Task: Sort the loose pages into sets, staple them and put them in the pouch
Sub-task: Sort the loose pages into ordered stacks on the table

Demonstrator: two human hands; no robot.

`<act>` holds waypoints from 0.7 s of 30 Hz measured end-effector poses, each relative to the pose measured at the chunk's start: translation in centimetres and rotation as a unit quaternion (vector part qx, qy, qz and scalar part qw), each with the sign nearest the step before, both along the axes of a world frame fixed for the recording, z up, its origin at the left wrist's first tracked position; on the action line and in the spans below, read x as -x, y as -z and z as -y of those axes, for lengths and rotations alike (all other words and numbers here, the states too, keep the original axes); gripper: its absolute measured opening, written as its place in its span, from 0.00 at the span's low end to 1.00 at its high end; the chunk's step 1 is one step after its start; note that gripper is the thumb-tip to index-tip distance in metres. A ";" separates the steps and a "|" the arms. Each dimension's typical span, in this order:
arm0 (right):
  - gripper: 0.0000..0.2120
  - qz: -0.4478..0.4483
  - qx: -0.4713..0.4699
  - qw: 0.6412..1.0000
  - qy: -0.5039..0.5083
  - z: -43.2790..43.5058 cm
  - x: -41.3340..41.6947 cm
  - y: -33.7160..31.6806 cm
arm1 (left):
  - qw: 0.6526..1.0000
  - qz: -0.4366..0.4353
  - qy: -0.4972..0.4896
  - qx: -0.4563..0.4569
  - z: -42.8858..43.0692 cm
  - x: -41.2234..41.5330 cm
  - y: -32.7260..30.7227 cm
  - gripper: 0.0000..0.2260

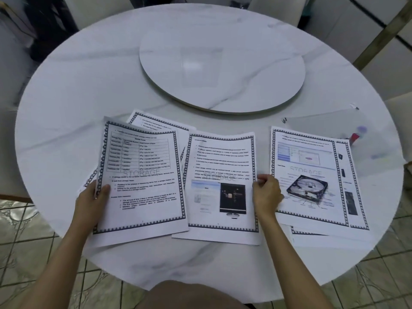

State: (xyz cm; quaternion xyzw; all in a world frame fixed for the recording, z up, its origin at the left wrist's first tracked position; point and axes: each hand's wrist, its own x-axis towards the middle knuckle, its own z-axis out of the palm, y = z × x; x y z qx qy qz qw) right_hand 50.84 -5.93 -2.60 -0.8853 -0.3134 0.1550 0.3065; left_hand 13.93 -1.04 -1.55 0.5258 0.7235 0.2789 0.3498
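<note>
On the round white table (66,97), three lots of printed pages side by side, near the front edge. Left hand (93,197) pinching the page with the chart (142,175), thumb on top, fingers hidden under it; more loose pages (156,122) fanned out behind. Right hand (266,192) curled shut on the right edge of the middle page (220,181). Just beside it, the page with the disk picture (312,175). Farther right, a see-through pouch (330,128), flat on the table, with small things blurred inside.
</note>
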 end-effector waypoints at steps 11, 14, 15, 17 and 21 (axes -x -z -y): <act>0.07 -0.078 -0.132 0.988 0.010 -0.8 -2.9 -2.6 | 1.000 -0.004 0.001 0.004 -0.2 0.0 -0.1 0.12; 0.10 -0.079 -0.163 0.982 0.061 -0.7 -5.2 -3.4 | 1.000 -0.006 0.002 0.005 -0.1 0.0 -0.3 0.12; 0.11 -0.081 -0.167 0.979 0.080 -0.6 -6.1 -3.7 | 1.000 -0.009 0.003 0.005 -0.1 -0.1 -0.3 0.12; 0.13 -0.088 -0.154 0.978 0.108 -0.3 -8.0 -4.1 | 1.000 -0.014 0.003 0.005 -0.1 -0.1 -0.4 0.12; 0.13 -0.098 -0.119 0.982 0.106 0.2 -10.0 -4.2 | 1.000 -0.010 -0.003 0.010 0.1 -0.9 -0.5 0.13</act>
